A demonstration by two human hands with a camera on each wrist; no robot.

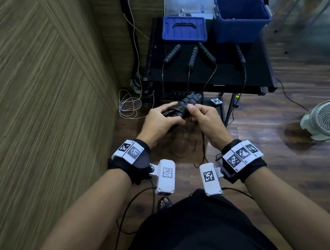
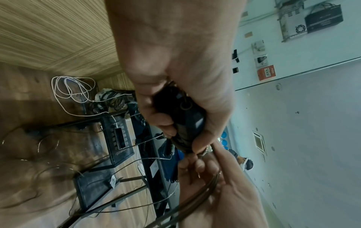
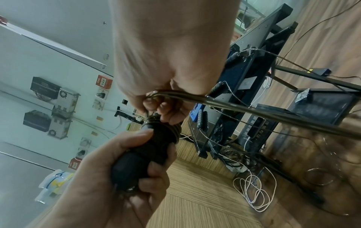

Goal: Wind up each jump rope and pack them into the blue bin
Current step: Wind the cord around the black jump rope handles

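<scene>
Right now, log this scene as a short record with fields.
left hand: grips the paired jump rope handles
right hand: pinches the cord, winding it round the handles
cord: partly wound, the rest trails to the floor
table: four more handles, cords hanging over the front edge
blue bin: open, on the table
bin lid: beside the bin

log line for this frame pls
phase: winding rope | left hand: holds paired handles | right hand: pinches cord | blue bin: open, on table
</scene>
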